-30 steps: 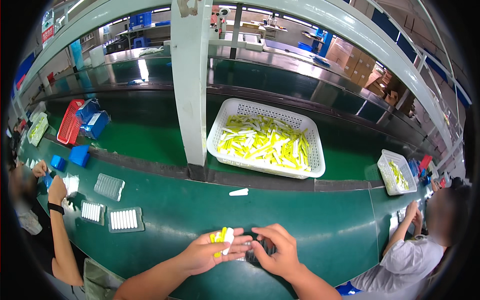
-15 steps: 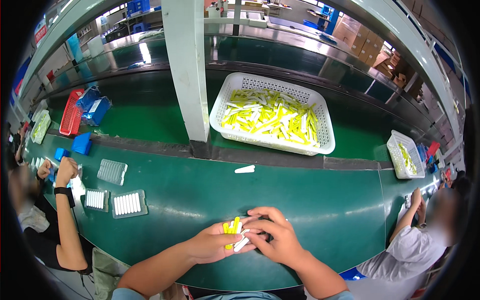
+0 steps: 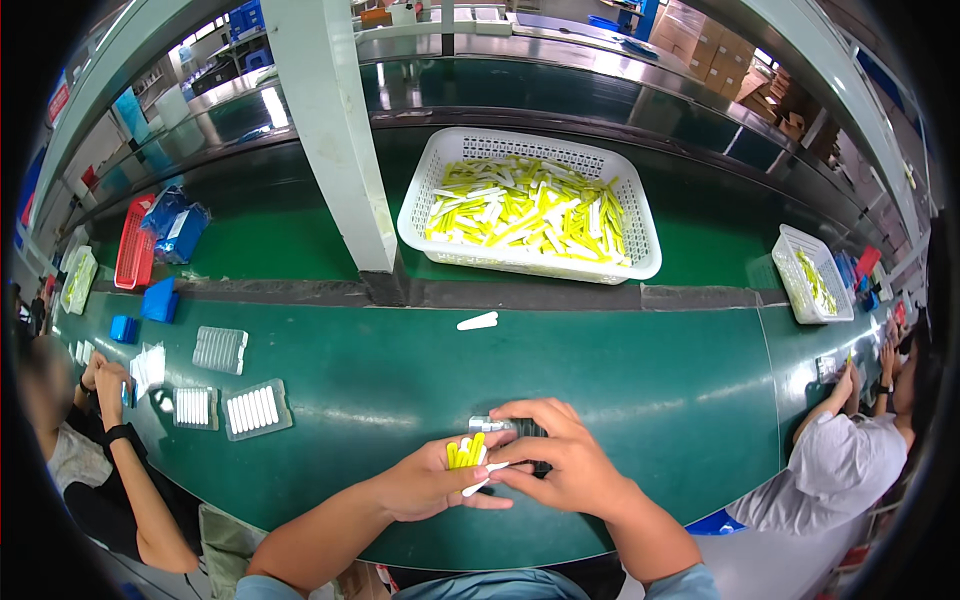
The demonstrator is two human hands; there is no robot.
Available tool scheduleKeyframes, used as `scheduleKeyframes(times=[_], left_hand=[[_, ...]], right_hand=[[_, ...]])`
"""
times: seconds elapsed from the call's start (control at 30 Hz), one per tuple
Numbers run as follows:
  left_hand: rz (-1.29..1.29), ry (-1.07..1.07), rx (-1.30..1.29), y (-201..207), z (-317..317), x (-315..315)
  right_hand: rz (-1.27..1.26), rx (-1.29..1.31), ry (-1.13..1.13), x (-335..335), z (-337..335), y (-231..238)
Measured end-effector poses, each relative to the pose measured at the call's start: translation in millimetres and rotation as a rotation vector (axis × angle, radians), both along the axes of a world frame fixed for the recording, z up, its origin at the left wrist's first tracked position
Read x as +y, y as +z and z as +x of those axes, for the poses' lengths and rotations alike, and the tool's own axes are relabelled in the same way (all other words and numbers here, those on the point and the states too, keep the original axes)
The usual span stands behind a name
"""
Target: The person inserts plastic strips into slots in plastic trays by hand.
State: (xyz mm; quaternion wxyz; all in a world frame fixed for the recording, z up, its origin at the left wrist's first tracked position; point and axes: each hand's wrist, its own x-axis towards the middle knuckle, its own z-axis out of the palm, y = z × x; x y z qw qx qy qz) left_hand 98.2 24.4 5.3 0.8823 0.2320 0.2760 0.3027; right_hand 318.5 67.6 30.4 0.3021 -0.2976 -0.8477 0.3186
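My left hand [image 3: 420,488] is closed around a small bunch of narrow, round-ended yellow strips [image 3: 463,455] and white strips, held above the table. Their exact kind I cannot make out. Thumb and fingers of my right hand [image 3: 575,462] pinch a white strip [image 3: 478,486] at the right side of the bunch. Just beyond the hands lies a clear plastic tray [image 3: 483,424], mostly hidden by my right hand. One white piece [image 3: 478,321] rests on the green table farther off.
A white basket [image 3: 408,225] full of yellow and white strips stands beyond, right of a white post [image 3: 335,130]. At left lie clear trays with white strips [image 3: 252,408]. A red basket [image 3: 133,245] is far left. Co-workers sit at both sides.
A clear tray has come into sight beyond my right hand. The white strip in my right fingers has tilted. The view has shifted slightly, and the left co-worker's hands have come down.
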Motion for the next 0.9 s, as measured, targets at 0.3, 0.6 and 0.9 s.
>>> scheduleKeyframes(times=[0.3, 0.6, 0.9], left_hand=[[0.091, -0.277, 0.049, 0, -1, -1], [0.019, -0.099, 0.086, 9, -6, 4], [0.078, -0.040, 0.026, -8, -12, 2]], right_hand=[[-0.341, 0.243, -0.010, -2, -1, -3], [-0.786, 0.670, -0.189, -1, 15, 3], [-0.503, 0.107, -0.059, -7, 1, 2]])
